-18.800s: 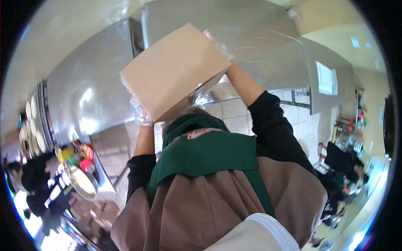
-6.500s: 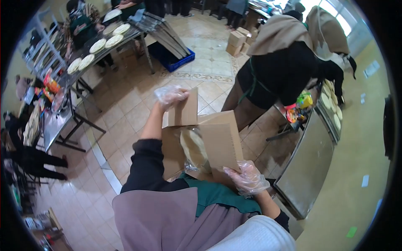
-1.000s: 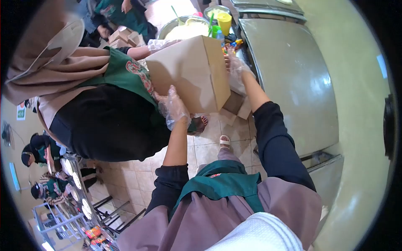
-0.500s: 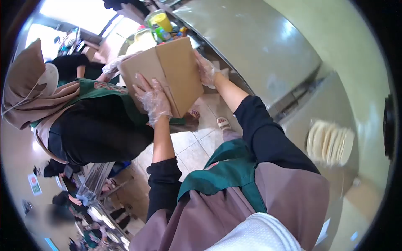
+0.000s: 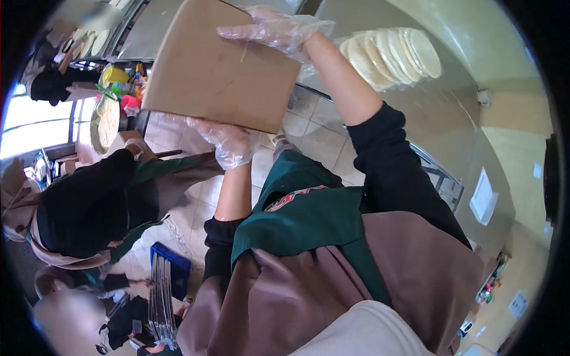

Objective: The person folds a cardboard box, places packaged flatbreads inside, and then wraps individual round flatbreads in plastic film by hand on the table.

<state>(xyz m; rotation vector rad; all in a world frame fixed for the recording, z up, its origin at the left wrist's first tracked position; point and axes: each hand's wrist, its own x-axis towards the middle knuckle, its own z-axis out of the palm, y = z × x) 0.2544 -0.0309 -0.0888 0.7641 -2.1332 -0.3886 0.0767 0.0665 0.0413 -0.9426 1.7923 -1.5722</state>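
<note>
A brown cardboard box [image 5: 219, 71] is held up in front of me, tilted, its near faces plain. My left hand [image 5: 228, 141], in a clear plastic glove, supports it from its lower edge, with the fingers partly hidden under the box. My right hand [image 5: 276, 31], gloved too, lies across the upper right part of the box with its thumb stretched over the cardboard. Just right of that hand, a row of pale round flat discs in clear plastic [image 5: 392, 58] lies on the metal table [image 5: 439, 113]. The contents of the box are hidden.
A co-worker in black and green [image 5: 89, 202] bends at the left, a hand on another box [image 5: 122, 142]. Beyond are a large bowl of pale food [image 5: 108, 124] and a yellow container [image 5: 114, 75]. A blue crate [image 5: 178, 267] sits on the floor. White paper [image 5: 484, 197] lies on the table.
The view has turned rightward. The box has moved up and away from the co-worker, toward the metal table. My right hand has shifted onto its top side, and my left hand toward its lower edge.
</note>
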